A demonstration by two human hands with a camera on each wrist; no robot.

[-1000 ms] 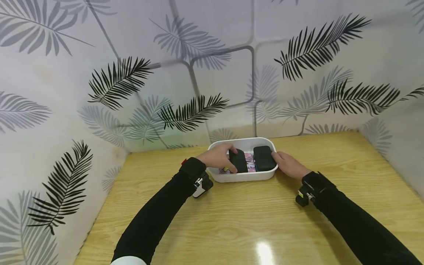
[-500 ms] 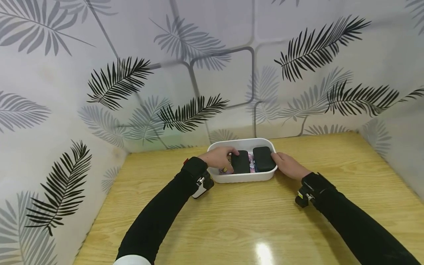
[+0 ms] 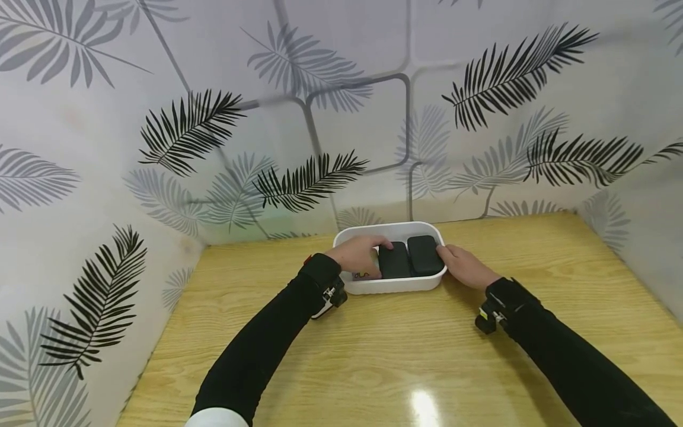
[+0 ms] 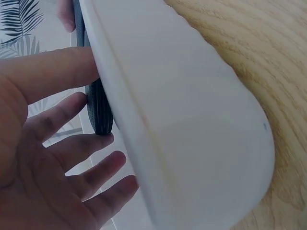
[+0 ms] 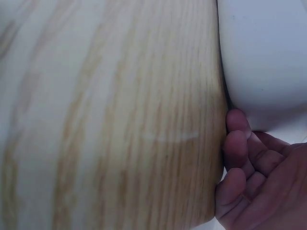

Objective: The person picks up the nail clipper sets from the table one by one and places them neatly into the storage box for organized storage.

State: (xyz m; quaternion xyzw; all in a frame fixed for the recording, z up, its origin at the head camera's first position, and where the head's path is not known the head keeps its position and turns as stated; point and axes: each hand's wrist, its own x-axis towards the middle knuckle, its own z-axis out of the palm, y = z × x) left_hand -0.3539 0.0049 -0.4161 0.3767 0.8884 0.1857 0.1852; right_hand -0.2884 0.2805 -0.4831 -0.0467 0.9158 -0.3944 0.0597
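Observation:
A white oval-ended plastic tub (image 3: 395,286) stands on the table near the wall. Two black rounded rectangular cases lie in it side by side, a left case (image 3: 393,261) and a right case (image 3: 425,255). My left hand (image 3: 356,256) reaches over the tub's left end, forefinger and thumb at the left case's left edge. In the left wrist view its fingers are spread, with fingertips at the dark case's edge. My right hand (image 3: 465,265) grips the tub's right end, thumb at the rim and fingers curled against the outside. A printed item (image 3: 361,276) shows partly under my left hand.
The light wood table (image 3: 341,356) runs back to a wall covering (image 3: 357,136) with leaf prints, close behind the tub. Another covered wall (image 3: 69,237) rises along the left side. Both wrists carry strapped cameras.
My left hand has slid the left case to the right, up beside the other case, covering the pink printed strip between them. The right hand stays at the tub's end.

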